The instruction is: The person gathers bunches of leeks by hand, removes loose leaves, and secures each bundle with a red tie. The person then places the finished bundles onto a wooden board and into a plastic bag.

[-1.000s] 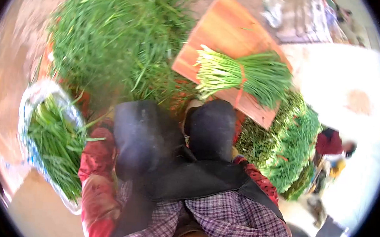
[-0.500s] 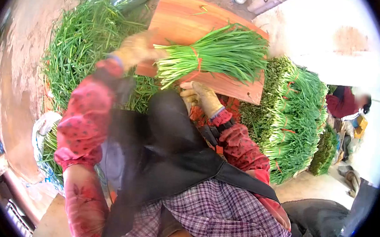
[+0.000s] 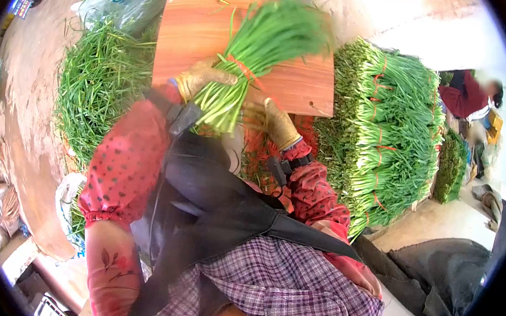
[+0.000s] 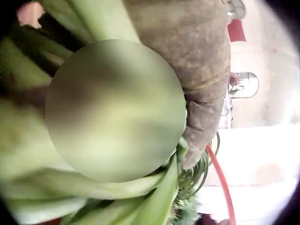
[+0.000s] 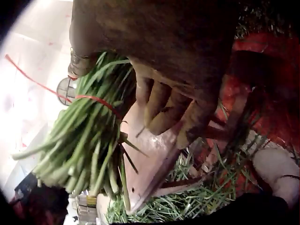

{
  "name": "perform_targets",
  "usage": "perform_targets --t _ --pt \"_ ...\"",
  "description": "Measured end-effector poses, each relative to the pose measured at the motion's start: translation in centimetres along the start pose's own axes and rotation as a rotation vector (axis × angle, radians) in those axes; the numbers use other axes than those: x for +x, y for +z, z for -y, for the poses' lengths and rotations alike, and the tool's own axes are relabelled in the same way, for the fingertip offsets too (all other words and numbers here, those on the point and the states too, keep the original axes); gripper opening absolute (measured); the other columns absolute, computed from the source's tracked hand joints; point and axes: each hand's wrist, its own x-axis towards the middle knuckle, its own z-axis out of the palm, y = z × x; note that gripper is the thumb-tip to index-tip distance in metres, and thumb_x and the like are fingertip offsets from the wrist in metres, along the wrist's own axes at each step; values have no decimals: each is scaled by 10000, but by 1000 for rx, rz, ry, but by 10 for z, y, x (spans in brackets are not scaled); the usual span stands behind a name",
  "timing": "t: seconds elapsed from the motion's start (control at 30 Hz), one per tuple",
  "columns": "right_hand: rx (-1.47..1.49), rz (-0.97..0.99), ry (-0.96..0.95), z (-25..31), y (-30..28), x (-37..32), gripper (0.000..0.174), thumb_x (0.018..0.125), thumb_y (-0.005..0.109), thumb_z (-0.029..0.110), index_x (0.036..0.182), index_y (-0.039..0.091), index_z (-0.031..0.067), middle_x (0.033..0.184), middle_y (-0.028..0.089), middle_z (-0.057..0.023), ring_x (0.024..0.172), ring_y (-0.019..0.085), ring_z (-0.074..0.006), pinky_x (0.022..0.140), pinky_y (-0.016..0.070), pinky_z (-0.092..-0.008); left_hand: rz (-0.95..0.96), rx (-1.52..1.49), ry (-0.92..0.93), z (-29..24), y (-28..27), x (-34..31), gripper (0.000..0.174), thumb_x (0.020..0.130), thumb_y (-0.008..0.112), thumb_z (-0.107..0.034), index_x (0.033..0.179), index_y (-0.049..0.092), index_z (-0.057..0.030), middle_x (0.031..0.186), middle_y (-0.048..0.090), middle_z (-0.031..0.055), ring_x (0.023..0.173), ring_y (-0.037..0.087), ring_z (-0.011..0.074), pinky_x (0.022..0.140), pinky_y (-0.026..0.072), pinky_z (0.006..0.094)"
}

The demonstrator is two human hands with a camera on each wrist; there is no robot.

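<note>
My gloved left hand [image 3: 203, 78] grips a tied bundle of garlic chives [image 3: 248, 55] around its pale stem end. An orange-red band [image 3: 242, 70] circles the bundle, which slants over the wooden board [image 3: 185, 30] with its blurred leaf tips pointing away to the right. Chive stems [image 4: 150, 201] fill much of the left wrist view beside the glove [image 4: 201, 56]. Close to the stem ends is my gloved right hand [image 3: 281, 128], blurred at the fingers. The right wrist view shows its fingers [image 5: 161, 110] loosely bent, off the stems, with the thumb near the band.
Stacked tied bundles [image 3: 396, 127] stand right of the board. Left of it lies a heap of loose green leaves [image 3: 99, 88], with a clear plastic bag [image 3: 120, 5] beyond. A white bag [image 3: 68, 195] of greens sits near my left arm. Another person [image 3: 466, 93] is far right.
Earlier the bundle lay on the board, and my left hand reached its stem ends. Now my left hand grips it and its leaf end has swung away. My right hand stays near the board's front edge.
</note>
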Motion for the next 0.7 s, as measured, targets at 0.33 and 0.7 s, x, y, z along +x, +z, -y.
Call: perform_targets --t 0.33,0.7 --pt "-309 54 -298 80 42 -77 863 787 760 301 1437 299 -30 1243 562 -116 1103 570 -230 939 465 -323 -44 -536 285 33 103 -26 537 829 701 -247 1284 520 -27 1117 630 71 1007 605 186 884 496 350" --pt "-1216 46 -635 87 86 -107 659 794 747 215 1370 471 51 1251 580 -191 1124 576 -303 982 444 -373 -112 -1058 367 29 94 -85 572 864 638 -434 1245 539 -18 1119 651 163 915 668 281 848 548 418"
